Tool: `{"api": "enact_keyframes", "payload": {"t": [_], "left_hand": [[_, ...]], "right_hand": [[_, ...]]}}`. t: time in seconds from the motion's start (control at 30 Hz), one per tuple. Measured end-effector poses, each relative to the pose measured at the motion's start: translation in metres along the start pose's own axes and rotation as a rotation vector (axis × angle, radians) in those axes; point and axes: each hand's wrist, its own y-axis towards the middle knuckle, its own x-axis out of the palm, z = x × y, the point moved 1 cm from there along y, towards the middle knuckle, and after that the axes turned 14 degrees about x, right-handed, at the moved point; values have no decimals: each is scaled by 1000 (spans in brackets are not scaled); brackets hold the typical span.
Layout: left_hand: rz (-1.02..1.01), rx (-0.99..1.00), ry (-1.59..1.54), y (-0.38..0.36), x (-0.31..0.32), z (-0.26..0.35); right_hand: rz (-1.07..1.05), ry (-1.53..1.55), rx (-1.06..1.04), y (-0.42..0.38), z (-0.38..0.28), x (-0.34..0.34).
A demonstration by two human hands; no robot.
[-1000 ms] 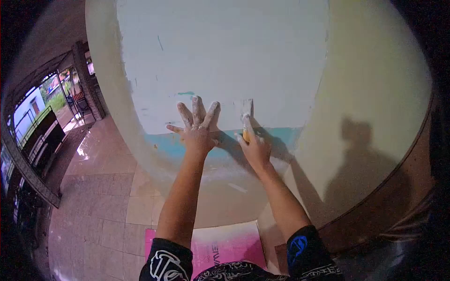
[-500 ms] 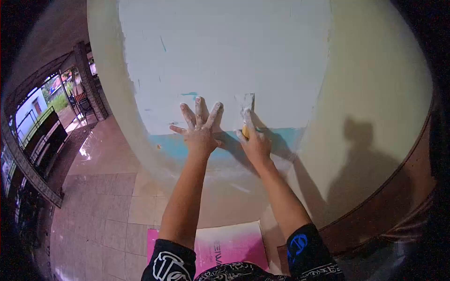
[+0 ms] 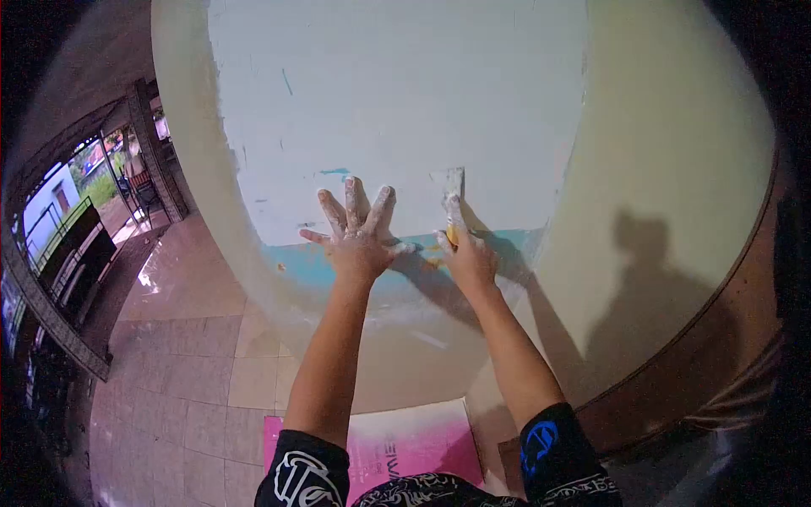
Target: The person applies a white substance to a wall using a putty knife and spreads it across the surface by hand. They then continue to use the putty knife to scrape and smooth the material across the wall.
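Observation:
My left hand point(image 3: 359, 241) lies with fingers spread on the wall, on the lower part of a white-coated area point(image 3: 397, 93). White residue coats its fingertips. In my right hand point(image 3: 469, 256) is a putty knife point(image 3: 452, 188) with a yellow handle, its smeared blade pointing up against the white surface. A turquoise painted strip point(image 3: 317, 262) runs below the white area, behind both hands. Small turquoise marks point(image 3: 334, 171) show through the white just above my left fingers.
A pink and white box point(image 3: 414, 448) with lettering stands at the wall's foot, by my body. Tiled floor point(image 3: 186, 363) stretches to the left, towards an open gateway with railings point(image 3: 84, 228). Brown material point(image 3: 693, 380) lines the wall's lower right.
My right hand and the putty knife have shifted slightly right and down relative to my left hand. My left hand stays spread on the wall. The view has shifted a little.

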Motion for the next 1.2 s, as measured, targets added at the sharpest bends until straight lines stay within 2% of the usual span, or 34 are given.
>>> {"api": "enact_keyframes", "payload": {"t": [0.13,0.17,0.23,0.33,0.4,0.43,0.47,0.5,0.53,0.57,0.63,0.7,0.73,0.8,0.93,1.0,1.03,1.07,1.17,1.2], "left_hand": [[96,-8,-64,1,9,6],[99,-66,-104,4,9,8],[84,-135,-148,7,9,10],[127,-155,-158,8,6,13],[44,-199,-199,10,0,18],[47,-207,-200,10,0,18],[51,-214,-203,10,1,18],[54,-217,-206,8,10,16],[164,-145,-138,5,23,12],[280,-72,-65,5,28,9],[283,-69,-67,13,12,9],[229,-111,-183,19,-16,15],[417,-41,-169,28,-12,13],[171,-202,-208,31,-21,23],[221,-202,-171,30,-13,24],[208,-202,-166,32,-13,24],[507,-48,-49,34,0,17],[511,-48,-46,38,18,11],[106,-213,-161,31,-22,26],[104,-211,-158,32,-18,25]], "right_hand": [[-28,-19,6,-32,48,26],[-15,-42,-5,-37,63,35],[0,-60,-14,-35,61,30],[70,105,-34,-13,50,0],[32,-66,51,2,38,-18],[-60,-60,62,12,49,-6],[-62,-60,61,8,60,9],[41,-16,-10,-7,69,16],[146,28,-85,-20,75,20],[155,29,-94,-27,82,23],[-91,32,65,-36,91,30],[-37,13,45,-29,83,25],[21,-9,21,-22,74,16],[22,-10,29,-6,62,-3],[8,12,41,-18,77,5],[18,105,-32,-35,92,18],[-42,164,-2,-34,91,18],[-40,168,-6,-29,90,18],[-10,-3,73,-2,64,-4],[-12,-1,76,4,59,-9]]}}
